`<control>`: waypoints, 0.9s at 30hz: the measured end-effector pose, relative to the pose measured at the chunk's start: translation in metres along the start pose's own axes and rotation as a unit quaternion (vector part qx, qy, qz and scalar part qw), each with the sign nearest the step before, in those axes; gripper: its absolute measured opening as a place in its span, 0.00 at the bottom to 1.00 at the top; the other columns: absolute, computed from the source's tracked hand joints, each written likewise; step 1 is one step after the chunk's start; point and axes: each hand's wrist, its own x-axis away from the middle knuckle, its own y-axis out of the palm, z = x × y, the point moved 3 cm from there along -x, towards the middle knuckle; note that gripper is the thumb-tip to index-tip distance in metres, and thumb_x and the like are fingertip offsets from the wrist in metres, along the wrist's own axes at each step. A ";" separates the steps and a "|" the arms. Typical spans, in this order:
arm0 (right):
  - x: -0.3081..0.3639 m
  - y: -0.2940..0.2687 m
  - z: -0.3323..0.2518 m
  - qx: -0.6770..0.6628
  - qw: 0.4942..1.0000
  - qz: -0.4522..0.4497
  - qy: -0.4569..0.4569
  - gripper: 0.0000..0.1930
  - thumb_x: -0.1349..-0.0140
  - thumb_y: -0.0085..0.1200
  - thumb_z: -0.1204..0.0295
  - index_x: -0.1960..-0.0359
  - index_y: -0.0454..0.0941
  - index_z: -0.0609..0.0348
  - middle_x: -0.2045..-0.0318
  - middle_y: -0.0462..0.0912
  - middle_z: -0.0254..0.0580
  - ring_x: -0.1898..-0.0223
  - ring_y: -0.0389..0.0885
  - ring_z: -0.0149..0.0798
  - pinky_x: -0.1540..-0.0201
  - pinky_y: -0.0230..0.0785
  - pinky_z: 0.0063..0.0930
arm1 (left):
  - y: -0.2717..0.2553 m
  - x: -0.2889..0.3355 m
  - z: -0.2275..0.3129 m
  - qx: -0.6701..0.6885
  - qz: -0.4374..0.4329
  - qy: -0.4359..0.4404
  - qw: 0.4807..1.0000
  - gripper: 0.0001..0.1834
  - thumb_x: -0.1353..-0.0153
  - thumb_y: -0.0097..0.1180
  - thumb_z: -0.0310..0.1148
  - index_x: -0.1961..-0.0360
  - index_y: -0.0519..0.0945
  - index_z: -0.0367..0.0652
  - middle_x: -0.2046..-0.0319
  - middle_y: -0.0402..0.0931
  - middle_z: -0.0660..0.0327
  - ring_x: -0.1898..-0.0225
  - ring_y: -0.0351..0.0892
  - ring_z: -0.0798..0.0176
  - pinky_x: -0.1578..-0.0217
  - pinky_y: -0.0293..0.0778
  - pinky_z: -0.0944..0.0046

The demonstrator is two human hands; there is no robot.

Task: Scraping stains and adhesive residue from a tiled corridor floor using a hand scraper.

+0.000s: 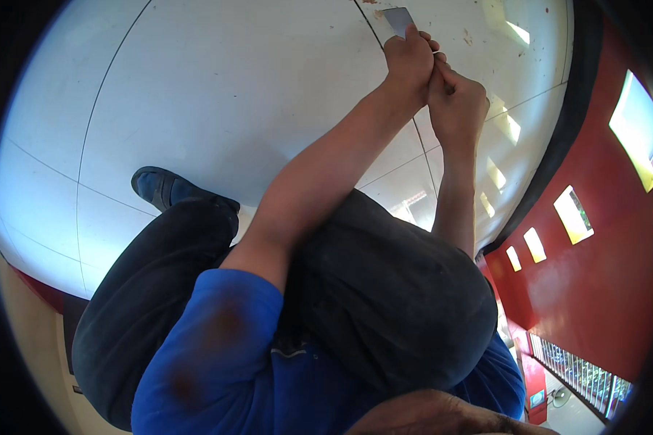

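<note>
At the far edge of the view, my left hand [412, 61] is closed round a scraper [397, 22] whose flat grey blade shows beyond the thumb. The blade lies at or just above the pale tiled floor [196, 94]; exact contact is hard to make out. Brown residue [375, 13] marks the floor beside the blade. My right hand [458, 105] is close against the left one, its fingers pinched together by the left hand's fingers. Whatever it grips there, perhaps the handle's end, is hidden. The scraper's handle does not show.
A red wall [595, 246] with small bright openings rises on the right, with a black skirting band [551, 156] at its foot. Dark specks [467, 38] dot the floor near my hands. My bent knees and a dark shoe [168, 187] are close below my arms.
</note>
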 end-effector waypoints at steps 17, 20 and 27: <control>-0.006 0.000 -0.007 0.055 0.993 0.039 -0.096 0.12 0.40 0.52 0.61 0.60 0.83 0.51 0.83 0.75 0.50 0.84 0.73 0.37 0.72 0.67 0.28 | 0.004 -0.007 0.026 -0.071 -0.003 0.095 0.993 0.16 0.30 0.33 0.38 0.70 0.65 0.37 0.83 0.64 0.60 0.83 0.65 0.62 0.80 0.68 0.61; -0.005 0.003 -0.014 0.058 0.994 -0.013 -0.087 0.13 0.39 0.51 0.60 0.60 0.82 0.51 0.81 0.77 0.50 0.80 0.78 0.40 0.71 0.69 0.28 | -0.005 0.002 0.018 0.011 0.020 0.033 0.999 0.15 0.32 0.36 0.35 0.74 0.66 0.38 0.83 0.64 0.60 0.82 0.66 0.62 0.80 0.68 0.61; -0.021 0.006 -0.031 0.044 0.992 0.036 -0.114 0.13 0.41 0.50 0.63 0.59 0.82 0.51 0.74 0.81 0.49 0.72 0.81 0.48 0.66 0.72 0.31 | 0.005 -0.011 0.032 -0.060 -0.006 0.112 0.992 0.18 0.34 0.41 0.38 0.78 0.68 0.38 0.83 0.67 0.60 0.83 0.67 0.65 0.79 0.68 0.64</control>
